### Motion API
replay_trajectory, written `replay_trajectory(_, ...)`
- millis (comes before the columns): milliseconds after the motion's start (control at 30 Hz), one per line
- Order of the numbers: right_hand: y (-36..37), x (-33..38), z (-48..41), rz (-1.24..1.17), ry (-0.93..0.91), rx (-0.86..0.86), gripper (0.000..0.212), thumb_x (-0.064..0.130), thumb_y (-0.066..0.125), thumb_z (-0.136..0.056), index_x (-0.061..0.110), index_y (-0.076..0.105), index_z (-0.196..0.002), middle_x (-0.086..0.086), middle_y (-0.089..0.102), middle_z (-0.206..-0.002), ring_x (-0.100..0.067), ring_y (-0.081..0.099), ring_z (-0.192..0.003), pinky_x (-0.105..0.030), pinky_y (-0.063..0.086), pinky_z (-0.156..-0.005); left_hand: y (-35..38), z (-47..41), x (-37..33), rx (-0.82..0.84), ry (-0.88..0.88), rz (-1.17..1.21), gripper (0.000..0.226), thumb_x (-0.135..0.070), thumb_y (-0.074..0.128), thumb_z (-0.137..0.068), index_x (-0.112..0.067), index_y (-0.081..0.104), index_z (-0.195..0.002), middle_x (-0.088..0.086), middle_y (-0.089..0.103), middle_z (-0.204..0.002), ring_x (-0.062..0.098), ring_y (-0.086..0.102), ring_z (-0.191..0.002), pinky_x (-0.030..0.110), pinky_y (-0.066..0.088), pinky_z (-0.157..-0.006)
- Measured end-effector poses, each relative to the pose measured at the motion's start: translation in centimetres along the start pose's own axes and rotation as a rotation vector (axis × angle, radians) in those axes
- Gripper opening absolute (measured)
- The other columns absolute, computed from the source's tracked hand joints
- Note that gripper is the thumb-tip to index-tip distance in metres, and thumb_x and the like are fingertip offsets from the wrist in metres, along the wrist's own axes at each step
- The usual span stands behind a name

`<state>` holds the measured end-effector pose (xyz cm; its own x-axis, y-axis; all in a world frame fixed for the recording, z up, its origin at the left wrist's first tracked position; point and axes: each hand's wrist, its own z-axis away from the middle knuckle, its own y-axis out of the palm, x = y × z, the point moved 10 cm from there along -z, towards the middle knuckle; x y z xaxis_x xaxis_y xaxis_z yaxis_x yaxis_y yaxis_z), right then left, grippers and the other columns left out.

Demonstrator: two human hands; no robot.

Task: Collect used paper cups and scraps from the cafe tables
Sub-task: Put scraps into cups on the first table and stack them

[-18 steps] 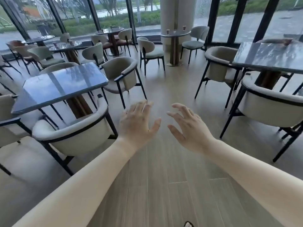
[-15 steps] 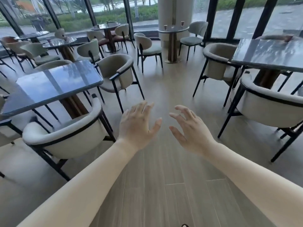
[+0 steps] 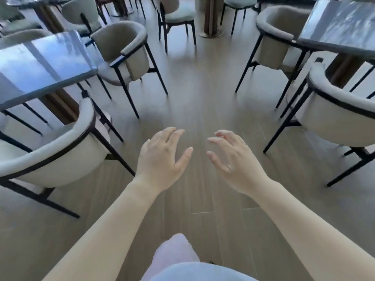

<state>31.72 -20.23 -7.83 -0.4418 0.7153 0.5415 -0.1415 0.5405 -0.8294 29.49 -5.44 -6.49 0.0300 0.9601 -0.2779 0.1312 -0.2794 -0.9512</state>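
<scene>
My left hand (image 3: 162, 157) and my right hand (image 3: 233, 161) are held out side by side over the wooden floor, palms down, fingers spread, nothing in either. No paper cup or scrap shows in this view. A dark glossy table (image 3: 40, 65) stands at the left and another dark table (image 3: 341, 27) at the upper right; what shows of both tops is bare. The pedestal of a farther table (image 3: 211, 17) stands at the top centre, its top out of frame.
Cream armchairs with black frames flank the aisle: one at the near left (image 3: 50, 159), one behind it (image 3: 125, 51), one at the near right (image 3: 341, 118), one farther right (image 3: 282, 35). A wooden floor aisle (image 3: 198, 88) runs ahead between them. My pale clothing (image 3: 182, 266) shows at the bottom.
The view has tilted downward and moved forward along the aisle; the windows and far tables left the frame. Both hands stay open in front of me. My clothing now shows at the bottom.
</scene>
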Motion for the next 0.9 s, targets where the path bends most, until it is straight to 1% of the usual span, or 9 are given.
replay_trajectory(67,0.7,-0.7,-2.5,0.01,-0.005,0.041,0.038,0.038,0.042,-0.093,0.019,0.05,-0.126,0.001,0.043,-0.134,-0.018,0.038,-0.125,-0.04,0.037,-0.099,0.7,-2.2,1.1,0.015,-0.011,0.007,0.053,-0.05,0.037,-0.09,-0.022,0.041,-0.135,-0.003,0.043,-0.141,0.014,0.037,-0.132,0.043,0.034,-0.107)
replay_trajectory(133,1.8,-1.2,-5.5,0.028,-0.02,0.075,0.036,0.035,0.042,-0.094,0.019,0.051,-0.124,0.002,0.047,-0.13,-0.018,0.042,-0.121,-0.04,0.039,-0.096,1.6,-4.6,2.4,0.044,-0.008,-0.034,0.055,-0.053,0.033,-0.089,-0.024,0.04,-0.135,-0.006,0.044,-0.14,0.011,0.038,-0.131,0.042,0.033,-0.107)
replay_trajectory(233,3.2,-1.6,-11.1,0.065,-0.046,0.107,0.035,0.035,0.041,-0.094,0.019,0.051,-0.124,0.003,0.05,-0.127,-0.017,0.043,-0.119,-0.039,0.04,-0.094,2.7,-8.8,5.3,0.081,-0.012,-0.082,0.059,-0.057,0.027,-0.088,-0.028,0.036,-0.137,-0.01,0.039,-0.143,0.009,0.033,-0.133,0.041,0.029,-0.109)
replay_trajectory(300,3.9,-1.9,-15.3,0.061,-0.048,0.118,0.036,0.036,0.041,-0.094,0.019,0.051,-0.124,0.003,0.049,-0.128,-0.016,0.041,-0.12,-0.038,0.039,-0.094,2.9,-12.1,7.8,0.086,-0.039,-0.066,0.061,-0.059,0.024,-0.087,-0.028,0.034,-0.139,-0.009,0.038,-0.144,0.009,0.031,-0.134,0.042,0.03,-0.109)
replay_trajectory(367,3.9,-1.9,-19.7,0.041,-0.043,0.12,0.036,0.036,0.04,-0.094,0.02,0.051,-0.125,0.004,0.048,-0.128,-0.015,0.04,-0.121,-0.038,0.038,-0.096,2.4,-15.9,10.2,0.085,-0.071,-0.025,0.061,-0.059,0.026,-0.087,-0.028,0.034,-0.139,-0.007,0.038,-0.144,0.009,0.031,-0.135,0.043,0.031,-0.109)
replay_trajectory(467,3.4,-1.6,-26.1,0.018,-0.05,0.123,0.037,0.038,0.039,-0.093,0.021,0.05,-0.125,0.005,0.048,-0.129,-0.013,0.039,-0.121,-0.037,0.037,-0.098,0.8,-21.9,13.2,0.047,-0.102,0.034,0.061,-0.057,0.029,-0.087,-0.026,0.036,-0.138,-0.006,0.04,-0.143,0.01,0.033,-0.134,0.036,0.032,-0.109)
replay_trajectory(600,2.6,-2.3,-33.9,0.012,-0.049,0.085,0.038,0.039,0.042,-0.093,0.022,0.049,-0.126,0.008,0.047,-0.129,-0.011,0.039,-0.121,-0.033,0.035,-0.098,-0.3,-29.7,15.2,0.018,-0.082,0.072,0.056,-0.054,0.034,-0.089,-0.025,0.038,-0.137,-0.007,0.041,-0.142,0.009,0.034,-0.132,0.029,0.031,-0.106)
replay_trajectory(733,1.8,-4.6,-39.1,-0.012,0.011,0.018,0.039,0.039,0.048,-0.09,0.023,0.049,-0.125,0.008,0.047,-0.129,-0.011,0.04,-0.122,-0.034,0.037,-0.099,0.3,-35.5,16.2,0.049,-0.032,0.059,0.055,-0.053,0.036,-0.09,-0.027,0.036,-0.138,-0.01,0.039,-0.142,0.007,0.034,-0.131,0.027,0.031,-0.105)
replay_trajectory(900,1.9,-7.5,-45.7,0.011,0.036,0.015,0.04,0.039,0.049,-0.089,0.022,0.049,-0.126,0.007,0.047,-0.129,-0.011,0.04,-0.121,-0.032,0.037,-0.099,1.7,-42.5,18.2,0.086,-0.025,0.058,0.055,-0.054,0.036,-0.09,-0.029,0.033,-0.139,-0.012,0.037,-0.142,0.005,0.034,-0.13,0.024,0.031,-0.103)
